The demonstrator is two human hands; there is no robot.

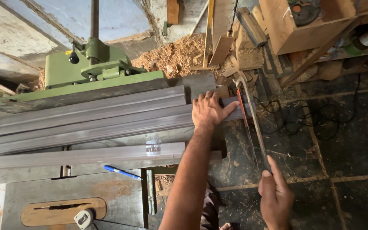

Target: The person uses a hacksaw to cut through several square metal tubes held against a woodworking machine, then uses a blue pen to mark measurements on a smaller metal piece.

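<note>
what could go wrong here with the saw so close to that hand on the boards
The left hand lies flat on the stacked boards right beside the saw blade, so a slip might nick the thumb. The right hand holds the saw far back, so the thin blade may wander. Floor cables could trip someone.

Both arms are bare all the way up, no sleeves, no gloves, no watch or rings on the left hand (208,111) or the right hand (274,196). Down low there's a bit of dark patterned cloth, probably trousers, too blurry to tell.
</note>
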